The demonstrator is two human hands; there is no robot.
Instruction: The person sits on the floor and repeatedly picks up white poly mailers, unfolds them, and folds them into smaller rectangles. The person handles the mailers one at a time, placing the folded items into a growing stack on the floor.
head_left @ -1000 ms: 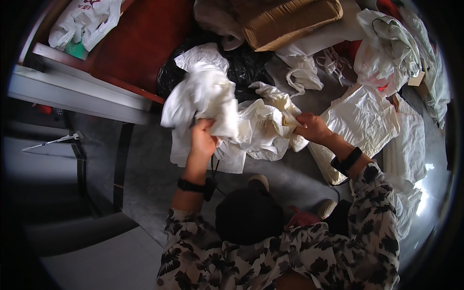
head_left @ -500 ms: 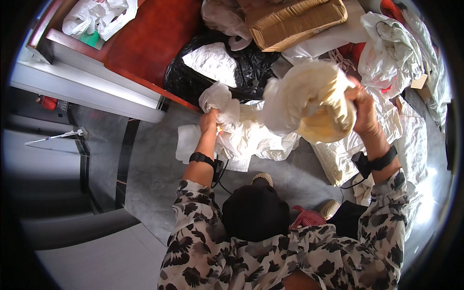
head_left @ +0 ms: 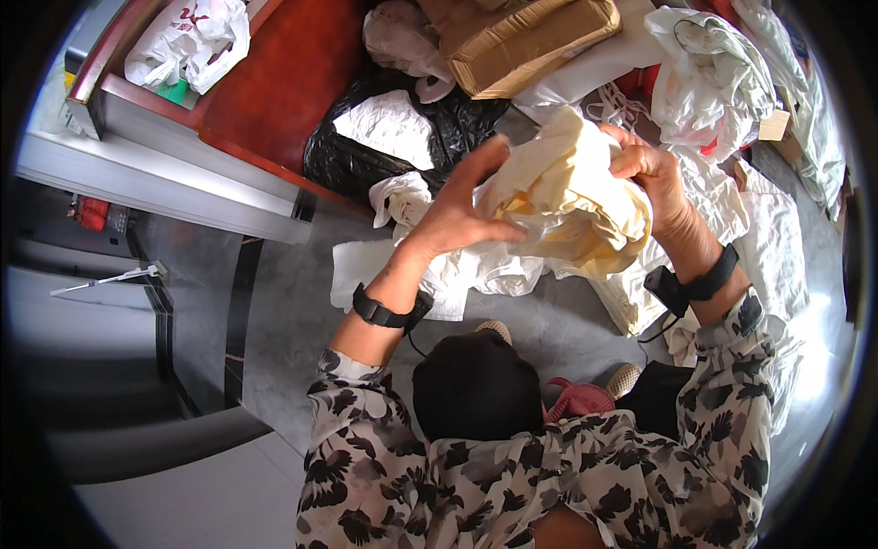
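Observation:
A bunched, cream-coloured cloth bundle (head_left: 567, 183) is raised in front of me, with yellowish folds on its lower side. My right hand (head_left: 657, 183) pinches its upper right edge. At its left side my left hand (head_left: 457, 209) is open, thumb and fingers spread; whether they touch the cloth I cannot tell. Below lie crumpled white cloths (head_left: 498, 273) on the floor. Past my left wrist, a white wad of cloth (head_left: 400, 197) rests against a black plastic bag (head_left: 325, 151) with white material in it.
A red wooden surface (head_left: 274, 87) stands at the far left, carrying a white plastic bag (head_left: 192, 46). Beyond the bundle sits a brown cardboard box (head_left: 535, 46). More plastic bags (head_left: 718, 82) and pale cloth (head_left: 777, 238) spread along the right. My feet are on the grey floor.
My left hand has let go of the white wad and come right, spreading beside the cream bundle. My right hand has brought the bundle slightly left.

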